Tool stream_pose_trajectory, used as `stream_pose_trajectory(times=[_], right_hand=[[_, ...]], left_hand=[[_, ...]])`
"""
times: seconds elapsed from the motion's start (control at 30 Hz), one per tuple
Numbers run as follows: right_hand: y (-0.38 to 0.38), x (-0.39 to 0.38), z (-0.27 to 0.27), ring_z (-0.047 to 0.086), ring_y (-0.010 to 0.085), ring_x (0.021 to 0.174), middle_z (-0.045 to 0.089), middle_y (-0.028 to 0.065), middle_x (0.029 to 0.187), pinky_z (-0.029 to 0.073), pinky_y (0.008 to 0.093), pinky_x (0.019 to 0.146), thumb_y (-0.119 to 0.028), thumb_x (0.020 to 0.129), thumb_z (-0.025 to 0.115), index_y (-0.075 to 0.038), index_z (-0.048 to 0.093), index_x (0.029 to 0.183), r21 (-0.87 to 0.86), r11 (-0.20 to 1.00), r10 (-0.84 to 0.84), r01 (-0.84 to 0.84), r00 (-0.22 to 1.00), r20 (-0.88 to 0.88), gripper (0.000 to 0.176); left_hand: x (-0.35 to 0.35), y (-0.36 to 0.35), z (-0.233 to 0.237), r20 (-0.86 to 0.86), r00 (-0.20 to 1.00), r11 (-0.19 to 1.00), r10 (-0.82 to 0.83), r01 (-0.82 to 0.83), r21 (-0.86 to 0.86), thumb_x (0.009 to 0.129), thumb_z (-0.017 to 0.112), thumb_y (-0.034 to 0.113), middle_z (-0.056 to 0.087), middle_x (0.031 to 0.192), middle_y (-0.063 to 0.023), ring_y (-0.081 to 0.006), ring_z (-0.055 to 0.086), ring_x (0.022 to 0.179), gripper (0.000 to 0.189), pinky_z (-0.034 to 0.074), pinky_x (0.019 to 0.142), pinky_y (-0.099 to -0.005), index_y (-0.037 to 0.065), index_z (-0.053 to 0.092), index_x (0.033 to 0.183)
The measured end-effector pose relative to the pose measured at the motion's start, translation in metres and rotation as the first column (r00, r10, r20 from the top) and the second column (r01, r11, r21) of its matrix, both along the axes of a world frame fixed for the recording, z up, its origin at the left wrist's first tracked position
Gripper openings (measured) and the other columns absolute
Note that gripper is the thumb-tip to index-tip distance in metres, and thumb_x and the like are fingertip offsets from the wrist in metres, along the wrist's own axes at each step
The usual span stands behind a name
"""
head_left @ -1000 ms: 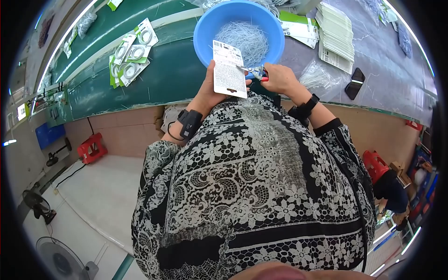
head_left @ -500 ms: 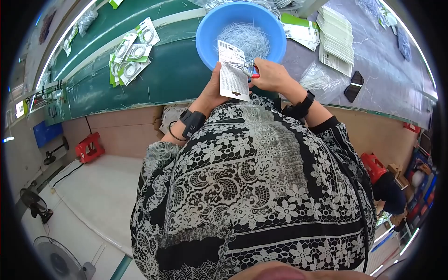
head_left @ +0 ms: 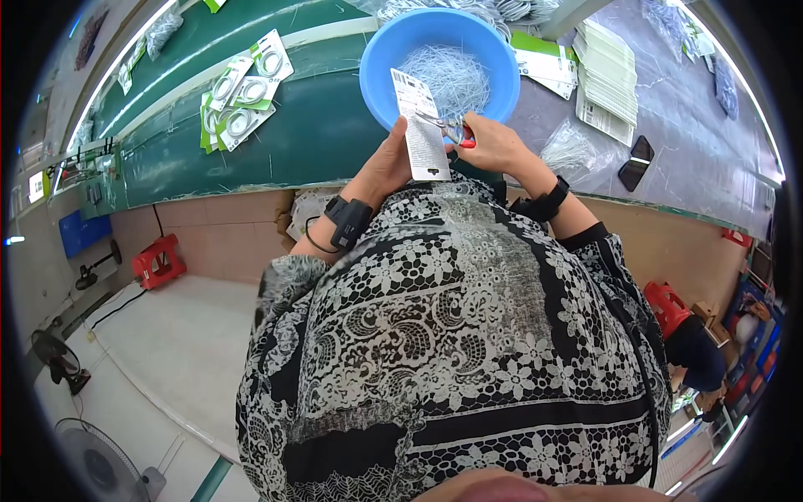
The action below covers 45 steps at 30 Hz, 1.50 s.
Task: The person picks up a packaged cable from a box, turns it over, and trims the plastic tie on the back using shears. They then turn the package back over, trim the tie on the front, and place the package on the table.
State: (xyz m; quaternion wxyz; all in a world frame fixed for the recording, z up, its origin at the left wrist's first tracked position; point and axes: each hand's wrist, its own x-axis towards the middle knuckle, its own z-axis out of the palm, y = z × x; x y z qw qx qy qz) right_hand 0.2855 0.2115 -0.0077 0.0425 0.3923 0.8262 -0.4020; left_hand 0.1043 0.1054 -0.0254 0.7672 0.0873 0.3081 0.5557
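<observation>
My left hand (head_left: 390,159) is closed on the edge of a white printed packaging card (head_left: 428,149), held upright with its text and barcode side toward me and a hang hole at the bottom. In my right hand (head_left: 493,144) is a pair of red-handled scissors (head_left: 454,130), their metal blades at the card's face; what lies between the blades is too small to tell. Just beyond both hands stands a blue basin (head_left: 374,74) holding a heap of thin clear plastic strips (head_left: 456,79).
Left on the green table lie several carded white cables (head_left: 238,124). To the right are a stack of cards (head_left: 604,79), green-and-white cards (head_left: 544,65), a plastic bag of thin strips (head_left: 573,146) and a black phone (head_left: 637,163). Another person (head_left: 698,356) is at far right.
The view has shifted slightly, moving the table things a little rightward. The card has tilted a bit, and the scissors have swung slightly against it. Both hands keep their hold.
</observation>
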Motion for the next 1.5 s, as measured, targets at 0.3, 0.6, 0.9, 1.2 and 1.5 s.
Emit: stream_pose_trajectory(times=[0.3, 0.6, 0.9, 1.2, 1.5], right_hand=[[0.003, 0.001, -0.004, 0.059, 0.0349, 0.078, 0.059, 0.016, 0.079, 0.045, 0.0416, 0.066, -0.031, 0.077, 0.065, -0.004, 0.05, 0.086, -0.009, 1.0, 0.011, -0.011, 1.0, 0.011, 0.032], [-0.002, 0.0, 0.003, 0.058, 0.0348, 0.076, 0.058, 0.0166, 0.077, 0.044, 0.0418, 0.065, -0.032, 0.079, 0.064, -0.003, 0.051, 0.084, -0.028, 0.999, 0.033, -0.032, 0.999, 0.006, 0.032], [-0.002, 0.004, -0.029, 0.061, 0.0313, 0.078, 0.062, 0.0169, 0.079, 0.045, 0.0391, 0.069, -0.034, 0.079, 0.062, 0.0, 0.057, 0.085, -0.316, 0.944, 0.028, -0.091, 0.98, -0.198, 0.034], [-0.001, 0.019, -0.073, 0.06, 0.0217, 0.076, 0.061, 0.0085, 0.077, 0.044, 0.0358, 0.069, -0.03, 0.081, 0.064, -0.001, 0.055, 0.084, -0.31, 0.94, -0.234, 0.141, 0.929, -0.287, 0.031], [0.002, 0.003, 0.015, 0.063, 0.0351, 0.077, 0.063, 0.0149, 0.079, 0.049, 0.0427, 0.067, -0.027, 0.073, 0.067, -0.002, 0.056, 0.085, 0.358, 0.898, -0.231, 0.254, 0.967, -0.104, 0.03]], left_hand=[[0.0, 0.0, -0.001, 0.008, 1.0, 1.0, -0.02, 0.02, -0.022, 0.082, 0.06, 0.059, 0.054, 0.116, -0.014, -0.0285, 0.056, 0.11, 0.081, 0.043, 0.101, -0.0469, 0.001, 0.035, 0.132], [0.004, -0.002, 0.001, -0.024, 0.999, 1.0, -0.026, 0.026, -0.011, 0.081, 0.061, 0.06, 0.053, 0.12, -0.014, -0.0266, 0.057, 0.109, 0.082, 0.047, 0.095, -0.0444, 0.002, 0.035, 0.133], [-0.005, -0.002, -0.03, -0.042, 0.995, 0.993, 0.094, -0.091, 0.076, 0.086, 0.064, 0.047, 0.055, 0.116, -0.0106, -0.0223, 0.057, 0.107, 0.066, 0.047, 0.091, -0.0453, 0.007, 0.039, 0.131], [-0.017, 0.016, -0.029, -0.138, 0.979, 0.989, 0.147, -0.15, -0.008, 0.091, 0.06, 0.011, 0.056, 0.114, -0.0077, -0.0213, 0.056, 0.109, 0.038, 0.05, 0.092, -0.0429, 0.008, 0.041, 0.124], [-0.008, 0.017, -0.001, -0.367, 0.876, 0.949, 0.313, -0.27, 0.165, 0.091, 0.053, 0.0, 0.053, 0.123, -0.009, -0.0204, 0.055, 0.113, 0.04, 0.048, 0.095, -0.0389, 0.005, 0.037, 0.127]])
